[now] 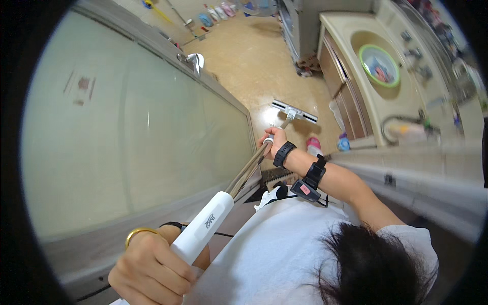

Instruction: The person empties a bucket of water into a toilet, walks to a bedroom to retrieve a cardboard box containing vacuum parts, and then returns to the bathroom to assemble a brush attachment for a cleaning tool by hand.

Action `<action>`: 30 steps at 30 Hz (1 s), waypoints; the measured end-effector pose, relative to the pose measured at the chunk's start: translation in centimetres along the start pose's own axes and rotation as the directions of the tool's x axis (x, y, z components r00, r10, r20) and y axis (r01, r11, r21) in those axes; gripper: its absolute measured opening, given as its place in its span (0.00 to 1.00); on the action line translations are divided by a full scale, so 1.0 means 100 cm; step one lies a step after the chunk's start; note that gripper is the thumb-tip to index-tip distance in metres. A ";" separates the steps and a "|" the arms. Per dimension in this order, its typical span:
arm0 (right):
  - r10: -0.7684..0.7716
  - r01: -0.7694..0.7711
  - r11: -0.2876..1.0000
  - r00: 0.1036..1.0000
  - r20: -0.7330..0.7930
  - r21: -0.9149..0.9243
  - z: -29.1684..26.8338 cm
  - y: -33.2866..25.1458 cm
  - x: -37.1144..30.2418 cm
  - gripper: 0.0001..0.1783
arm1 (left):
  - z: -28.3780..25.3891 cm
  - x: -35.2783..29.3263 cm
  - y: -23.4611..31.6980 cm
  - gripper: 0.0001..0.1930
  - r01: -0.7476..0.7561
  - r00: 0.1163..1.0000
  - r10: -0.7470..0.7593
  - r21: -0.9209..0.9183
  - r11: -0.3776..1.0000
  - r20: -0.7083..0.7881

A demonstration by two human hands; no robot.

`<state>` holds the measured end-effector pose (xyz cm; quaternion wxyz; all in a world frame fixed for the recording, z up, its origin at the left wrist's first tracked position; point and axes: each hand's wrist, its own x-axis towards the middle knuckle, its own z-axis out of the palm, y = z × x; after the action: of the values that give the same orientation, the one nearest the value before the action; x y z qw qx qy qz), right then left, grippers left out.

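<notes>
Our left hand [152, 267] clasps the white mop grip [206, 223], likely for leverage, while our right hand [273, 142] closes around the pole [246, 169] lower down, likely to steer. We locate the flat mop head [295, 111] at the tan floor [249, 51], beyond both hands.

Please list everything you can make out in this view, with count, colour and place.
mop: one, white grip and metallic pole, in both hands
door: one, frosted pale green, left
door handle: one, silver, door's upper edge
floor: one, tan, top middle
bottles: several, pink and white, top
counter: one, cream, right
basin: one, green-rimmed, in the sink
cabinet: one, brown, under the counter
slipper: one visible, pink, floor
shirt: one, white, lower middle
bracelet: one, gold, left wrist
left hand: one, bare, lower left
right hand: one, bare, centre
</notes>
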<state>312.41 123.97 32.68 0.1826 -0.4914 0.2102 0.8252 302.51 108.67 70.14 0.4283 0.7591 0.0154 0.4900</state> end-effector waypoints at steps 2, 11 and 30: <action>-0.113 0.117 0.989 0.992 0.052 -0.088 0.035 -0.049 0.031 0.07 | -0.061 0.023 -0.037 0.13 0.177 0.960 -0.161 0.048 0.983 -0.230; 0.127 -0.125 0.984 0.992 0.004 -0.129 0.219 -0.145 0.072 0.07 | -0.233 0.102 -0.135 0.17 0.167 0.935 -0.116 0.127 0.978 -0.336; 0.399 -0.346 0.651 0.913 -0.083 -0.676 0.727 -0.292 0.277 0.05 | -0.725 0.112 -0.234 0.16 0.332 0.858 -0.093 0.408 0.851 -0.505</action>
<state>261.34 189.52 34.37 -0.1746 -0.4392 -0.0155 0.8811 262.77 174.50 73.80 0.2627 0.6938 0.3257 0.5862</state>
